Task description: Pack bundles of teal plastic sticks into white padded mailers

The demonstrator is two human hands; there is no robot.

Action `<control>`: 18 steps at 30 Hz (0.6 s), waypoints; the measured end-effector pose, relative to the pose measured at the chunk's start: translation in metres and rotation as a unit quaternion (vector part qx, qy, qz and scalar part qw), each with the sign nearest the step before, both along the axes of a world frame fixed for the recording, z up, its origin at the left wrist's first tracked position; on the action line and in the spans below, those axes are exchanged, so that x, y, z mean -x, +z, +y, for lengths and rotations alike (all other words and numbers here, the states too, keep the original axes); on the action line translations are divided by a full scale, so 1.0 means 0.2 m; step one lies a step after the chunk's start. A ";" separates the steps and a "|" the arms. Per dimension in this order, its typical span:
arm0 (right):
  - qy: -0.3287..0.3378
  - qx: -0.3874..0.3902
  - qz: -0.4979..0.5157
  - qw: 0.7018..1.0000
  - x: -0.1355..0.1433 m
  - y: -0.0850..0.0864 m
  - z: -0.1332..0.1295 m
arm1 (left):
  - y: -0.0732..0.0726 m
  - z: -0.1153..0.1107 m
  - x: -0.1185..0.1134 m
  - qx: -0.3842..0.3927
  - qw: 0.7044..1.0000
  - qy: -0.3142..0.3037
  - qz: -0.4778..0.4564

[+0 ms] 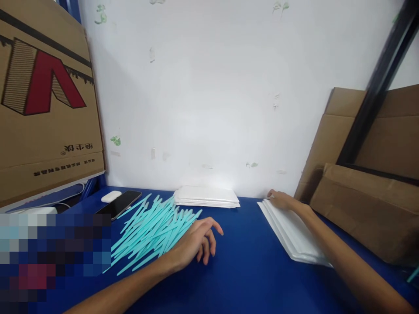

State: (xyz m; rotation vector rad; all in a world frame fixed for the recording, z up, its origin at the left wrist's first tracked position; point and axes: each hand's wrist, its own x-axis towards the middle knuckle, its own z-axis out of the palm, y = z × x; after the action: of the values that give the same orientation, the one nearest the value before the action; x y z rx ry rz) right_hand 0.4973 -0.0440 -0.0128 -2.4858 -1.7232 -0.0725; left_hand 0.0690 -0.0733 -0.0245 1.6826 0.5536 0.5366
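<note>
My left hand (pixel 199 242) hovers over the blue table (pixel 235 279), at the right edge of a loose pile of turquoise sticks (pixel 153 231). Its fingers are apart and loosely curled, with nothing between them. My right hand (pixel 278 199) reaches to the far end of a stack of white sheets or envelopes (pixel 294 235) on the right. Its fingertips touch or hang just over that end; whether they grip a sheet is not visible. A second white stack (pixel 206 196) lies by the wall, between the hands.
A phone (pixel 121 205) and a white case (pixel 111 196) lie at the back left. A large printed cardboard box (pixel 49 131) stands left. On the right are a brown paper package (pixel 366 209), cardboard and a black bar (pixel 376 87). The white wall (pixel 209 109) bounds the back.
</note>
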 end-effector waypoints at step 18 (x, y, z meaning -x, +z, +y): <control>0.310 -0.093 -0.049 0.945 0.93 -0.05 0.05 | 0.27 0.31 0.28 -0.500 0.719 0.253 0.411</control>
State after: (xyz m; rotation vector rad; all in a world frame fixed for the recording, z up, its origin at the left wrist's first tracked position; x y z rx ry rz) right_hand 0.3112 -0.0343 -0.0226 -1.7390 -2.3271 -0.2868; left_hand 0.0122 -0.0110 0.0302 2.8546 1.6225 0.4658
